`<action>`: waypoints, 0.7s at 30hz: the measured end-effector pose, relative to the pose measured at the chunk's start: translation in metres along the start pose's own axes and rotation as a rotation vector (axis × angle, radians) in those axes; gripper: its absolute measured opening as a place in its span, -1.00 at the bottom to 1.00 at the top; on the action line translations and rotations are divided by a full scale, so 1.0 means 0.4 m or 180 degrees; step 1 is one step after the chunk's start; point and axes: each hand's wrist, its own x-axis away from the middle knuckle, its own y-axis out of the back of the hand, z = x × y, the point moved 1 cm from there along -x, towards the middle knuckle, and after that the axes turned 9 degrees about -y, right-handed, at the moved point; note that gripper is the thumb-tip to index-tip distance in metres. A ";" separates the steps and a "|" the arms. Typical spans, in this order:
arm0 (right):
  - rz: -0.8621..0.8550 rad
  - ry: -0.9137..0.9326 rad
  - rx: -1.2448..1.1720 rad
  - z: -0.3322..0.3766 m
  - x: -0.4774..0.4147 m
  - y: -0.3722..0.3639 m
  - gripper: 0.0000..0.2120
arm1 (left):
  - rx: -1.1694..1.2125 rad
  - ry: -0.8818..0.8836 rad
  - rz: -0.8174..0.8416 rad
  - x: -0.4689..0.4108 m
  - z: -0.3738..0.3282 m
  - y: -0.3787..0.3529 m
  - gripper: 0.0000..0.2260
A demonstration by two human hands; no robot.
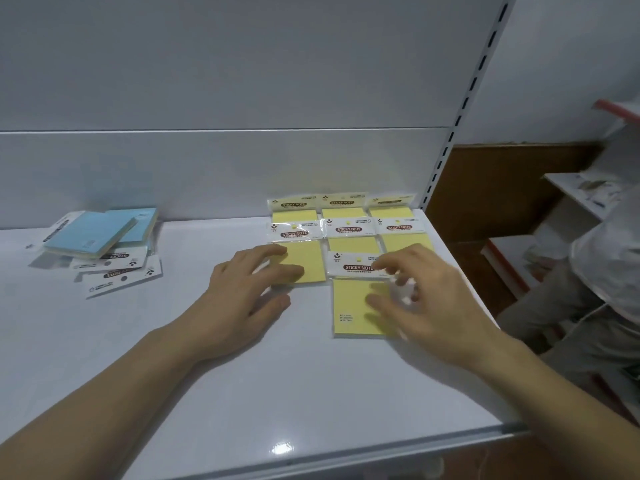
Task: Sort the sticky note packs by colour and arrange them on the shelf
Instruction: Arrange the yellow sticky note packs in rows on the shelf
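On shelf (242,393): seven yellow packs (349,237) right, blue packs (100,237) heaped left; left hand (242,292) flat on one; right hand (433,306) loose-fingered over nearest pack (349,306).

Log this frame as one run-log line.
left hand: resting on second-row yellow pack | right hand: over front yellow pack | blue packs: loose pile, far left of shelf

- Soft, cool, even light; moderately bright, nothing blown out.
- A small glare spot sits on the white shelf (104,341) near its front edge at 6 o'clock.
- Faint, soft-edged shadows lie under the forearms.
- The right hand (433,299) has motion-blurred fingers.
- Wide-angle distortion bends the slotted upright (460,109) at 1 o'clock.
- The 3 o'clock edge is smeared.
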 end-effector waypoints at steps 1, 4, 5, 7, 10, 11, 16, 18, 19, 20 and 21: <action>0.0260 0.0194 0.0056 0.008 0.013 -0.010 -0.63 | 0.0004 0.0002 0.0023 0.000 0.001 -0.001 -0.62; 0.0656 0.0322 0.0259 0.016 0.039 -0.031 -0.62 | 0.0034 0.0013 0.0063 0.001 0.004 -0.001 -0.60; 0.0635 0.0321 0.0249 0.014 0.042 -0.032 -0.64 | 0.0028 0.0012 0.0069 0.002 0.004 -0.002 -0.60; 0.0564 0.0310 0.0176 0.010 0.047 -0.032 -0.70 | 0.0023 0.0018 0.0084 0.002 0.005 -0.002 -0.59; 0.0501 0.0290 0.0111 -0.002 0.060 -0.037 -0.75 | 0.0023 0.0028 0.0103 0.002 0.005 -0.004 -0.59; 0.0486 0.0267 0.0084 -0.003 0.064 -0.040 -0.75 | 0.0022 0.0035 0.0111 0.003 0.005 -0.004 -0.59; 0.0337 0.0277 0.0047 -0.006 0.068 -0.045 -0.74 | 0.0023 0.0056 0.0125 0.004 0.002 -0.004 -0.57; 0.0326 0.0327 0.0066 -0.007 0.069 -0.048 -0.74 | 0.0010 0.0055 0.0137 0.003 0.000 -0.002 -0.57; 0.0338 0.0336 0.0089 -0.007 0.069 -0.049 -0.74 | 0.0001 0.0051 0.0143 0.002 -0.001 -0.002 -0.56; 0.0352 0.0336 0.0105 -0.007 0.068 -0.048 -0.74 | -0.0004 0.0046 0.0148 0.002 -0.002 -0.001 -0.56; 0.0363 0.0331 0.0104 -0.005 0.065 -0.046 -0.74 | -0.0004 0.0043 0.0153 0.002 -0.003 -0.001 -0.56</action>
